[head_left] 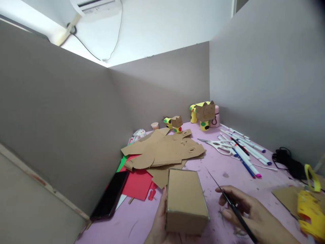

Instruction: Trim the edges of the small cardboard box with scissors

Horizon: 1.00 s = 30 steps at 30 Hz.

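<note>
A closed cardboard box (pixel 187 193) with dark edges is in my left hand (pixel 160 220), whose thumb lies along the box's left side; the other fingers are mostly hidden beneath it. To the right of the box, my right hand (pixel 243 210) has its fingers around a thin black pointed tool (pixel 235 209), its tip angled up and to the left. The tool and the box are apart. Behind the box lies a pile of cut cardboard sheets (pixel 165 147), with red paper (pixel 138 184) at its left.
A black phone (pixel 110 196) rests at the left. White scissors (pixel 219 145) and several markers (pixel 250 150) lie at the right, near black cord (pixel 289 162) and a yellow glue gun (pixel 311 213). Cardboard cat figures (pixel 205 112) stand at the back. Grey partitions (pixel 162 88) surround the purple tabletop (pixel 122 228).
</note>
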Each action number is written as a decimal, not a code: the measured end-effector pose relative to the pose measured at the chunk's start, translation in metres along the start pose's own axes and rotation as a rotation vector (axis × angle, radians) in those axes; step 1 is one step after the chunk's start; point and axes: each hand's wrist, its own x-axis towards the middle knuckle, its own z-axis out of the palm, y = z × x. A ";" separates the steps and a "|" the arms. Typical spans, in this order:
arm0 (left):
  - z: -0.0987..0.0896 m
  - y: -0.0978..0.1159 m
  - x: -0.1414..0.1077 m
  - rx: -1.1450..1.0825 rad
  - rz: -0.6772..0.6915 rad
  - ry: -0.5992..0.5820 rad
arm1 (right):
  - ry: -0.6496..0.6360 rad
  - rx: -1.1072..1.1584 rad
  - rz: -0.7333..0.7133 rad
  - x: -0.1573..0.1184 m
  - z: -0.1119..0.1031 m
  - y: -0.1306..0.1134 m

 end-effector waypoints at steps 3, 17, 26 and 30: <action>-0.008 -0.002 -0.003 0.084 0.099 0.040 | 0.027 -0.097 -0.010 0.000 -0.004 0.002; -0.016 -0.006 -0.011 0.078 0.401 0.367 | -0.006 -0.154 0.019 -0.002 0.003 -0.011; -0.011 -0.010 -0.008 0.024 0.405 0.229 | -0.014 -0.315 -0.083 -0.003 0.006 -0.009; -0.016 -0.010 -0.008 -0.034 0.375 0.170 | -0.023 -0.441 -0.084 -0.003 0.005 -0.018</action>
